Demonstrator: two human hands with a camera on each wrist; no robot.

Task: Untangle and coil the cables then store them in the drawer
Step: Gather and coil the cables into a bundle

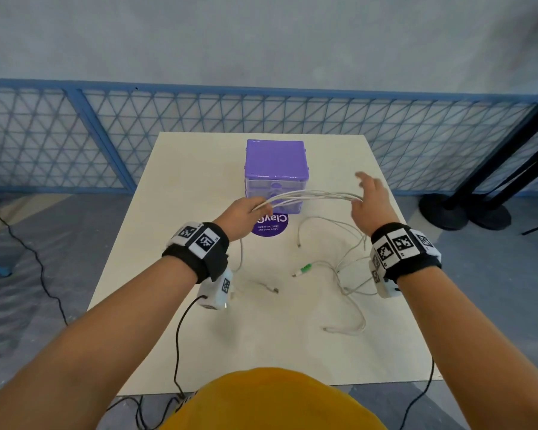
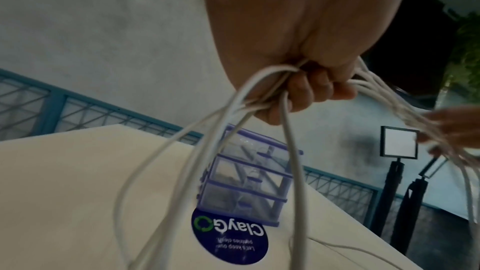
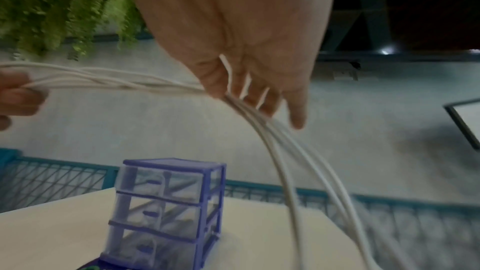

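Several white cables [image 1: 311, 197] stretch in a bundle between my two hands above the table. My left hand [image 1: 246, 212] grips one end of the bundle in a fist [image 2: 311, 87]. My right hand [image 1: 370, 200] has its fingers [image 3: 259, 98] straight, and the cables [image 3: 272, 134] run across them and hang down. Loose cable ends lie on the table, one with a green plug [image 1: 305, 268]. The purple drawer unit [image 1: 275, 169] with three clear drawers [image 3: 166, 204] stands at the back, all drawers closed.
The white table [image 1: 174, 274] carries a round purple sticker [image 1: 269, 226] in front of the drawer unit. A blue mesh fence [image 1: 75, 135] runs behind the table. Black stand bases [image 1: 466, 209] sit on the floor at the right.
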